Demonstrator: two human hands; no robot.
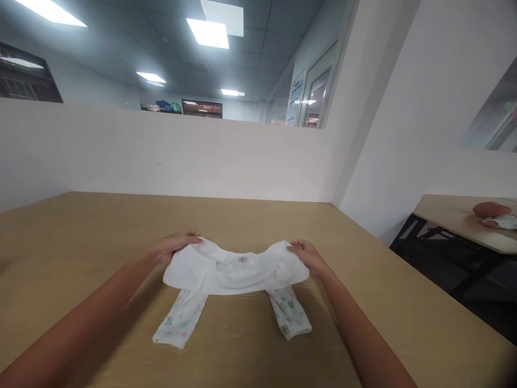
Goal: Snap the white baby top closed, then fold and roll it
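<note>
A small white long-sleeved shirt point(242, 275) is held spread out just over the wooden table. A little dark printed mark shows near the middle of its upper edge. Two sleeves with green and pink prints hang out below the white part, towards me. My left hand point(177, 245) pinches the upper left corner, thumb and fingers closed on the cloth. At the upper right corner my right hand point(307, 256) grips the fabric the same way. Some of the fingers are hidden behind the cloth.
The wide tabletop point(121, 221) runs back to a low white wall point(194, 156). To the right, a white pillar point(388, 108) rises beside the table. Beyond it, another person's arm point(490, 209) rests by a patterned white cloth point(503, 221) on a second table point(448, 218).
</note>
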